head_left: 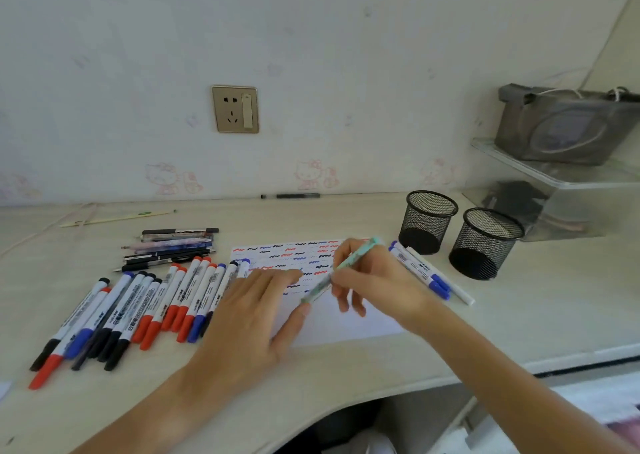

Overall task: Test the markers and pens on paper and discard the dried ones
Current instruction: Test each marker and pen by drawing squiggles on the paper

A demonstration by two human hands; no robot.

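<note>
Now your right hand pinches the green pen, tip angled down onto the paper just below your grip, while your left hand lies spread beside it, pinning the sheet for testing.

I note the paper lying mid-surface. A row of markers lies to its left, a pen cluster behind them. Three markers lie right of the paper; two mesh cups stand behind those.
</note>
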